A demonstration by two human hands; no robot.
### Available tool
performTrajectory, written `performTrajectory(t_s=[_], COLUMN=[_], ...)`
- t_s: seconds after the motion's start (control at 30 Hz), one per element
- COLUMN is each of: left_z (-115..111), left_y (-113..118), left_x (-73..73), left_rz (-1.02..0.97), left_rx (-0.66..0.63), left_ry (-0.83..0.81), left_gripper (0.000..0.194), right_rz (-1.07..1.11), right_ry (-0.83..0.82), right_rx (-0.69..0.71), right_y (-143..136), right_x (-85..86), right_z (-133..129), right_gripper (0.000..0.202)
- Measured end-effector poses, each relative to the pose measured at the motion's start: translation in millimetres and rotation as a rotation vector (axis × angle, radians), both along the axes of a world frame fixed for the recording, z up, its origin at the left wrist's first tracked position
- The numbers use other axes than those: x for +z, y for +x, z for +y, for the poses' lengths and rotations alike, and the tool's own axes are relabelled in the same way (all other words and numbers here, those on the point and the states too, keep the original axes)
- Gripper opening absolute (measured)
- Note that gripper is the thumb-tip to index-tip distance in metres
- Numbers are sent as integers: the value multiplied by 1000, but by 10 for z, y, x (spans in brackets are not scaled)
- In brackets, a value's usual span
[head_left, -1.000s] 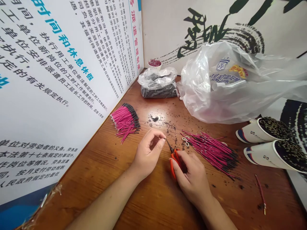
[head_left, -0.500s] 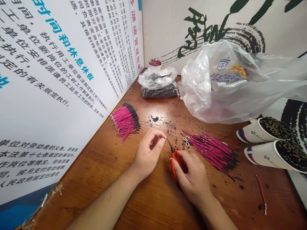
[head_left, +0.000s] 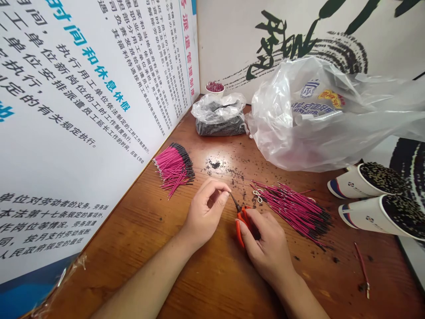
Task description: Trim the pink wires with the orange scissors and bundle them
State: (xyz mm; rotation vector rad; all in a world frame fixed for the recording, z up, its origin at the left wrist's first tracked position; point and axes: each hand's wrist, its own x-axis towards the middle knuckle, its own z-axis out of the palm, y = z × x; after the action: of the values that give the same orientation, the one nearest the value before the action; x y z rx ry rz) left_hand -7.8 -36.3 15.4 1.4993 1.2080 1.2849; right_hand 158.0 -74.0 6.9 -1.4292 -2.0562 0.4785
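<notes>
My left hand (head_left: 206,212) is closed in a pinch, thumb against fingertips; whatever it holds is too small to make out. Orange-handled scissors (head_left: 241,221) are in my right hand (head_left: 267,246), its fingers wrapped round the handles. The dark pointed blades reach up to the left fingertips. To the right of the scissors lies a loose bundle of pink wires (head_left: 290,210) with black ends. Beyond my left hand, a fanned stack of similar pink wires (head_left: 174,166) has its black ends toward the back.
Behind stand an opened bag of black bits (head_left: 221,126), a small cup of pink pieces (head_left: 215,94) and a large clear plastic bag (head_left: 275,137). Two paper cups (head_left: 361,217) with dark bits lean at right. A single wire (head_left: 361,266) lies near them. Printed panels border the wooden table (head_left: 212,279).
Almost nothing differs. The scissor blades have shifted very slightly toward my left fingertips; both hands keep their places.
</notes>
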Motion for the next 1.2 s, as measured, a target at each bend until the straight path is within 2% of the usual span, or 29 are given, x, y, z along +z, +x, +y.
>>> performTrajectory(t_s=[0.77,1.2], left_z=[7,-4], left_y=[2,-5], left_x=[1,0], left_rz=[18,8], left_rx=[11,-2], left_ry=[-27,-39], left_gripper=[11,11], right_rz=[-15,-30], right_ry=[-46,5], right_rx=[-11,2], right_y=[6,17], right_x=[3,-9], right_z=[-1,-5], right_gripper=[17,20])
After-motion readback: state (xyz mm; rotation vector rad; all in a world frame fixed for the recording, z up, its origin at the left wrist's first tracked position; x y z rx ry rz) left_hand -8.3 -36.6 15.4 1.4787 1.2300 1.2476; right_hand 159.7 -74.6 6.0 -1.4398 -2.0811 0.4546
